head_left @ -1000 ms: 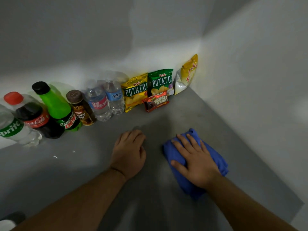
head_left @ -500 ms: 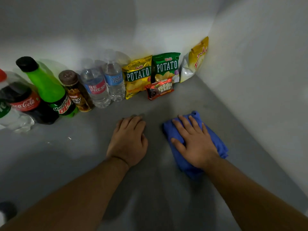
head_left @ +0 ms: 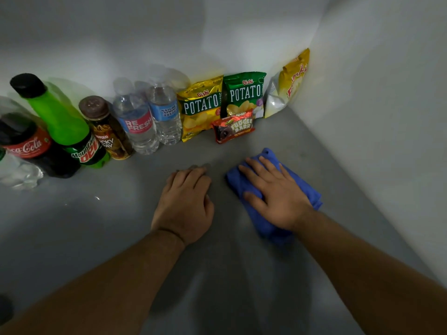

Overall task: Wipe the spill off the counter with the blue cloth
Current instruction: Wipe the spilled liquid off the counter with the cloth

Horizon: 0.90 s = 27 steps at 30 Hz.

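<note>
Blue cloth [head_left: 254, 189] lies flat on the grey surface [head_left: 242, 274] under the right hand [head_left: 278, 197] — fingers spread, pressing rather than gripping, likely to wipe — while the left hand [head_left: 183, 204] rests palm-down just beside it, empty, seemingly bracing.

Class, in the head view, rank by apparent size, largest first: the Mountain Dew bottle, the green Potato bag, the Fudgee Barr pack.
1. Mountain Dew bottle
2. green Potato bag, though it stands farther back
3. Fudgee Barr pack
</note>
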Each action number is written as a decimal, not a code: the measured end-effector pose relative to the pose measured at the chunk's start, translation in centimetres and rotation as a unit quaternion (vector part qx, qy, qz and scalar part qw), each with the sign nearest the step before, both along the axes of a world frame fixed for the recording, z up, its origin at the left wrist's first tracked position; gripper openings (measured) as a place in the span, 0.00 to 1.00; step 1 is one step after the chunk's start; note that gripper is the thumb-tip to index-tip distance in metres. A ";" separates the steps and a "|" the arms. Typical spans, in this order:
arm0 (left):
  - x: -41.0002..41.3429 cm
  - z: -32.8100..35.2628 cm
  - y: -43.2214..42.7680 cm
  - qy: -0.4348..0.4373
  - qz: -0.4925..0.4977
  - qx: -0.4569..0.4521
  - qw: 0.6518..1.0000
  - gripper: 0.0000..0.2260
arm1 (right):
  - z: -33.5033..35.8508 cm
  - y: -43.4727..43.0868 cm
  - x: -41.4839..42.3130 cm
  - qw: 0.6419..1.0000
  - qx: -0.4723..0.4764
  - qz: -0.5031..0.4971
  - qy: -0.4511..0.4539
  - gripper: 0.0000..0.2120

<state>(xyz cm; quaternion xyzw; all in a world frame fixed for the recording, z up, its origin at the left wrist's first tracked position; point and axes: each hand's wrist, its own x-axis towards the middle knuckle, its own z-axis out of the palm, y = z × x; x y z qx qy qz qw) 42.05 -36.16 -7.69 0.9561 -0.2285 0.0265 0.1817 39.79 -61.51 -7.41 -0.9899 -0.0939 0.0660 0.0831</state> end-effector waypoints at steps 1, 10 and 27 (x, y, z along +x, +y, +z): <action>0.0 0.0 0.0 -0.001 -0.002 0.002 1.000 0.19 | -0.1 0.8 1.1 0.999 -0.004 -0.035 0.001 0.32; 0.2 -0.2 0.2 -0.002 -0.007 0.004 1.000 0.20 | -0.8 0.9 0.5 0.997 0.011 0.082 -0.001 0.32; 0.1 -0.4 0.2 -0.012 -0.003 -0.004 1.000 0.18 | -0.6 -1.1 1.0 0.998 0.006 0.060 0.014 0.32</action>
